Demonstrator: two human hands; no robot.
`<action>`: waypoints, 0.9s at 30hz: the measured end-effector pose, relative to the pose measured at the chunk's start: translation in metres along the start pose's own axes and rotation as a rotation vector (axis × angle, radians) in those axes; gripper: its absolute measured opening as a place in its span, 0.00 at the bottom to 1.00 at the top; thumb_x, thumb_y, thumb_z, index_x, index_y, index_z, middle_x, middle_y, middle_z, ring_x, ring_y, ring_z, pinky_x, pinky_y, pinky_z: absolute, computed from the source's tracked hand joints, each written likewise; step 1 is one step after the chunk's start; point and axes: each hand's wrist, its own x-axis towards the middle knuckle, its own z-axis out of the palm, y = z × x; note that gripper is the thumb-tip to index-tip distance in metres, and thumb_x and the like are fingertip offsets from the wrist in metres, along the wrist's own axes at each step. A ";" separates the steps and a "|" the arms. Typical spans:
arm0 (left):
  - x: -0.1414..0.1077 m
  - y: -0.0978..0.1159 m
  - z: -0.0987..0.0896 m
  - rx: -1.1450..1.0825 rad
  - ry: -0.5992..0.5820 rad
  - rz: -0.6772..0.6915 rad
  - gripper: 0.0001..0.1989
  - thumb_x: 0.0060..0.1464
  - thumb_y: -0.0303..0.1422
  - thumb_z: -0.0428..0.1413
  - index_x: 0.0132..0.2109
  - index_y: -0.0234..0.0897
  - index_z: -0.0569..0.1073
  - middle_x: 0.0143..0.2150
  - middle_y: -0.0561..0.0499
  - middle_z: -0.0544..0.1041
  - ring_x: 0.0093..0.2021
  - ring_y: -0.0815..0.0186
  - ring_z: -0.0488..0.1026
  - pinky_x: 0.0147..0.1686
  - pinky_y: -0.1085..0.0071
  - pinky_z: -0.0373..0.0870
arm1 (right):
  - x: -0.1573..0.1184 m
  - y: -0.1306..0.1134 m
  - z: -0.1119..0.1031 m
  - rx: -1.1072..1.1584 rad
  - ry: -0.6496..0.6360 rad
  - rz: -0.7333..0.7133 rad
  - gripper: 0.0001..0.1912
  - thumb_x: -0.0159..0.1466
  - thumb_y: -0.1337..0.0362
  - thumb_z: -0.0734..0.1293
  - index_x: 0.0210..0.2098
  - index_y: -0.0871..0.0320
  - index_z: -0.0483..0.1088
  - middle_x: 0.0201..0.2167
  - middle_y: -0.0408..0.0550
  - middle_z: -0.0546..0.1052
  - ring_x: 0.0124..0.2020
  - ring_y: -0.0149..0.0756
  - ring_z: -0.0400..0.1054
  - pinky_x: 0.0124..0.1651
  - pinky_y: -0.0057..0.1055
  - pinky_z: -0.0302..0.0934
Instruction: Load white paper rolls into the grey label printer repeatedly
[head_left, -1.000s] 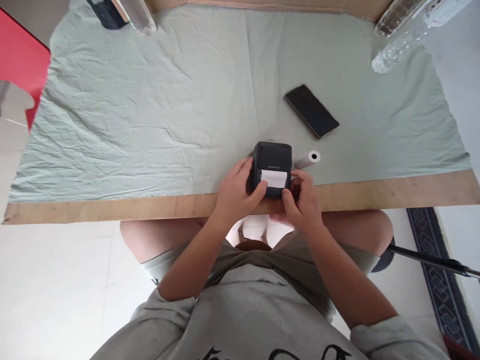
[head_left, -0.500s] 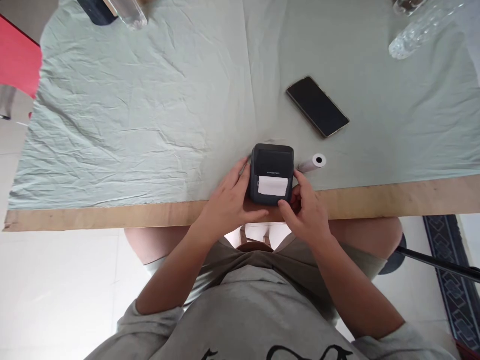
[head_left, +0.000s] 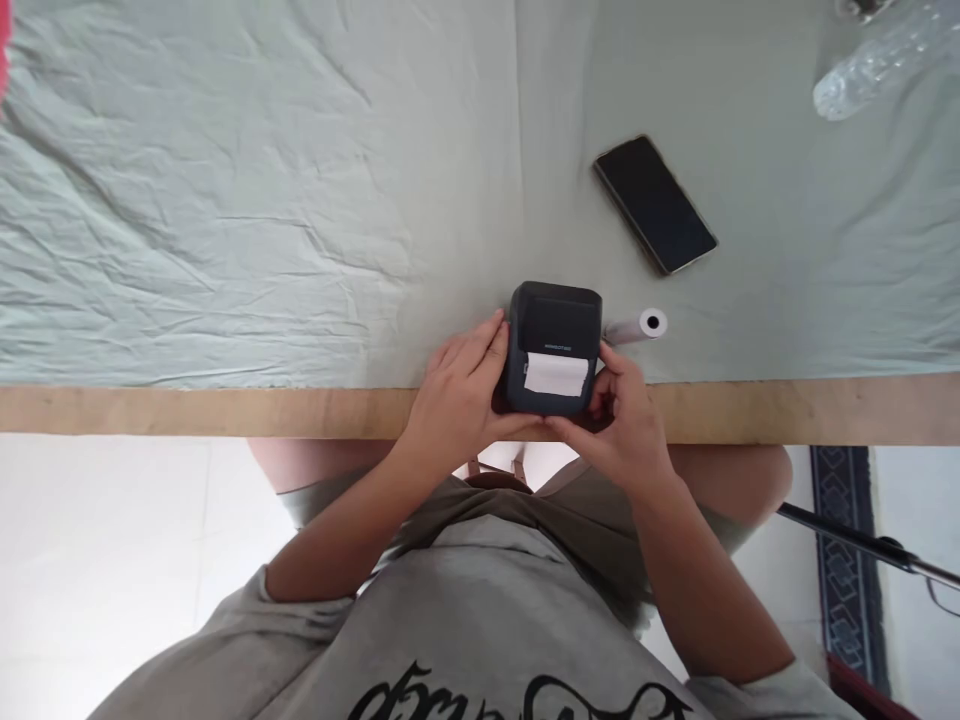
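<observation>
A small dark portable receipt printer [head_left: 559, 318] is at the table's front edge, a strip of white paper [head_left: 556, 374] showing from its slot. My left hand [head_left: 463, 388] grips its left side, fingers along the side and thumb under the front edge. On the opposite side, my right hand [head_left: 625, 418] holds the printer with its thumb at the front bottom edge and fingers at the right side. Just beyond the right fingertips lies a white paper roll [head_left: 639, 327] with a dark core, its left end close to the printer.
A black smartphone [head_left: 656, 205] lies at an angle behind the roll. At the far right, a clear plastic bottle [head_left: 862, 78] rests on its side. A pale green cloth [head_left: 285, 190] covers the table, leaving a bare wooden edge [head_left: 187, 411] in front.
The view has shifted and come closer. My right thumb has slid from the printer's front face down to its bottom edge, near the left thumb. Both hands still hold the printer.
</observation>
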 end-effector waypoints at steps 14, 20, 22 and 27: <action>0.013 0.008 -0.002 -0.115 -0.029 -0.127 0.50 0.50 0.52 0.72 0.74 0.38 0.65 0.74 0.37 0.67 0.71 0.42 0.69 0.70 0.51 0.65 | 0.007 -0.001 -0.002 -0.019 -0.030 0.071 0.42 0.57 0.54 0.74 0.66 0.59 0.60 0.28 0.37 0.64 0.26 0.33 0.62 0.25 0.33 0.62; 0.013 0.017 -0.012 -0.002 -0.186 -0.221 0.53 0.54 0.50 0.68 0.77 0.32 0.55 0.80 0.37 0.56 0.76 0.46 0.61 0.74 0.55 0.59 | 0.008 -0.013 -0.005 -0.050 -0.143 0.139 0.46 0.58 0.53 0.72 0.70 0.61 0.55 0.32 0.44 0.70 0.31 0.40 0.68 0.33 0.40 0.68; 0.014 0.017 -0.013 0.000 -0.205 -0.243 0.55 0.54 0.51 0.68 0.78 0.30 0.53 0.80 0.36 0.53 0.78 0.45 0.57 0.75 0.55 0.58 | 0.012 -0.018 -0.010 -0.074 -0.204 0.170 0.48 0.58 0.53 0.72 0.72 0.61 0.52 0.33 0.46 0.73 0.32 0.43 0.71 0.35 0.41 0.68; 0.017 0.008 -0.015 -0.042 -0.246 -0.195 0.56 0.55 0.52 0.67 0.79 0.32 0.49 0.81 0.34 0.50 0.80 0.43 0.52 0.74 0.50 0.58 | 0.030 -0.031 -0.024 -0.230 -0.449 0.255 0.48 0.58 0.57 0.71 0.74 0.59 0.53 0.35 0.48 0.80 0.34 0.49 0.74 0.36 0.40 0.64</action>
